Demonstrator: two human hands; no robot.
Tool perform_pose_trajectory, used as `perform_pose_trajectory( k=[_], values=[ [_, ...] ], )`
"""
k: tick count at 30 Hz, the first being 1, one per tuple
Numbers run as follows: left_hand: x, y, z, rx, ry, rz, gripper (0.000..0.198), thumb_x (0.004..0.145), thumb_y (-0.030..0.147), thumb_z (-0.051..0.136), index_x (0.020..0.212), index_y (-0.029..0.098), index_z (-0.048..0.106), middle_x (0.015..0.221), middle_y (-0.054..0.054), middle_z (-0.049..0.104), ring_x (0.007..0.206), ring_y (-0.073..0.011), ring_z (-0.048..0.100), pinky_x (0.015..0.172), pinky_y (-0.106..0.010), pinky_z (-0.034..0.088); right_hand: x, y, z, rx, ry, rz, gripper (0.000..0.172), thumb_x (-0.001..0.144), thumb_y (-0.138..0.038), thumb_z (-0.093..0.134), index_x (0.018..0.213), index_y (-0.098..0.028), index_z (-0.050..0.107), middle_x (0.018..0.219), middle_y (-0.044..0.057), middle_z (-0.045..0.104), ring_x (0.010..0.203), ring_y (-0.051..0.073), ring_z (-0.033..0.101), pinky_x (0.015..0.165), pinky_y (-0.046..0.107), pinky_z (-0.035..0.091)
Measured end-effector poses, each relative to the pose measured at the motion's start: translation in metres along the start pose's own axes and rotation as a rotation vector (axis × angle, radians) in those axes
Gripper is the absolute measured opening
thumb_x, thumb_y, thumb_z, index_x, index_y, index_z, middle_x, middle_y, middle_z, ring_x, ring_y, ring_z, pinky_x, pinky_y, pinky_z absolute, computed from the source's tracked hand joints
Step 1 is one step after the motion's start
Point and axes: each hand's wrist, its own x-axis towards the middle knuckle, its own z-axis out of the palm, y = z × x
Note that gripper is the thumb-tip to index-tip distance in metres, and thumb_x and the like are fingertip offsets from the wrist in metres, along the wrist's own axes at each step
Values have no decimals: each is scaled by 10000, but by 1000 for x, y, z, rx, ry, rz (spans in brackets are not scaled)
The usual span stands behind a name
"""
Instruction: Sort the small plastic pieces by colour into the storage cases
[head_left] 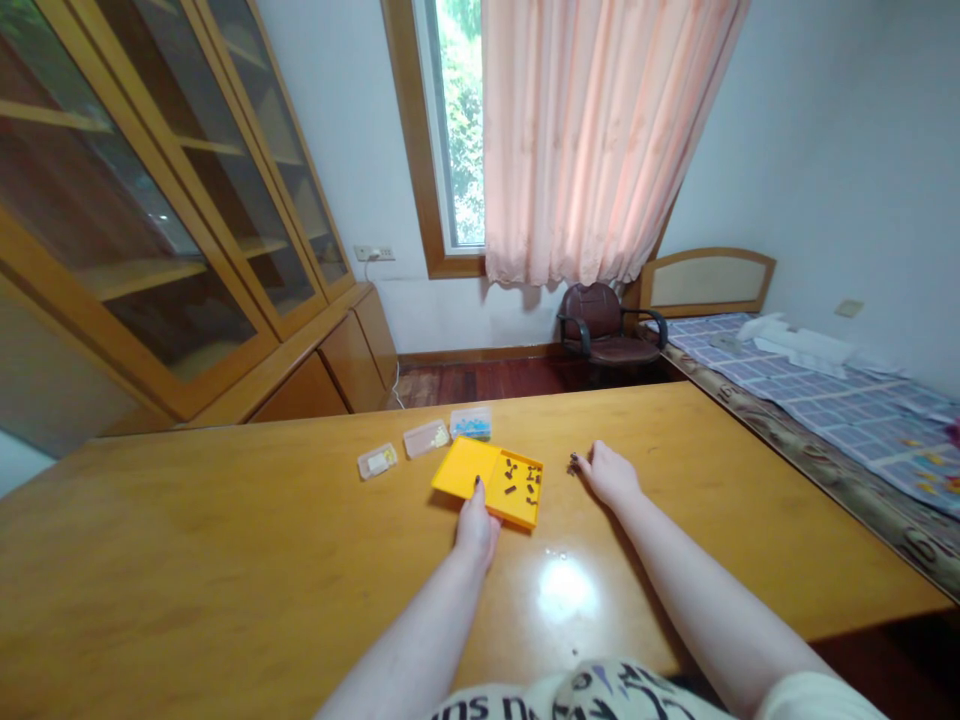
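My left hand grips the near edge of an open yellow case, its thumb lying on top near the hinge. Several small dark pieces are scattered in the case's right half; the left half is bare. To the right of the case, my right hand is closed over the table, thumb and finger pinched together. Small dark bits show at its fingertips, too small to make out.
Behind the case stand a clear box of blue pieces, a clear box with pale pieces and a smaller clear box, all on the wooden table. Beyond are a chair and a bed.
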Motion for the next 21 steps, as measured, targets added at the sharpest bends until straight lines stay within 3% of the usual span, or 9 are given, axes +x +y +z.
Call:
perform_pose_trajectory(
  k=[3,5,11,21],
  values=[
    [1,-1,-1,6,-12,6,341,905,249,481,1210,115,554,1250,-180,587,1085,-270,609,969,-484,452,4,-15,-2,-51,1,-78,604,819,-682,404,1040,-132,516,996,164,631,919,264,635,701,302,437],
    [2,-1,-2,-1,-12,-1,343,902,257,486,1209,118,555,1248,-181,588,1085,-273,609,967,-491,452,7,-22,-3,-97,-12,-125,611,820,-665,419,1070,-116,514,984,172,635,907,274,642,704,311,451],
    [0,1,-2,3,16,-16,332,895,249,500,1191,114,565,1232,-188,597,1088,-273,608,970,-485,452,15,-30,-1,-176,-58,-281,344,946,-330,318,1017,-95,560,892,179,674,841,262,671,691,312,476],
    [3,-2,-5,32,-22,12,302,899,232,492,1164,110,571,1236,-182,596,1064,-272,620,950,-471,474,16,-32,0,-185,-71,-350,278,890,-114,333,944,-94,605,869,176,686,812,266,680,687,332,493]
  ],
)
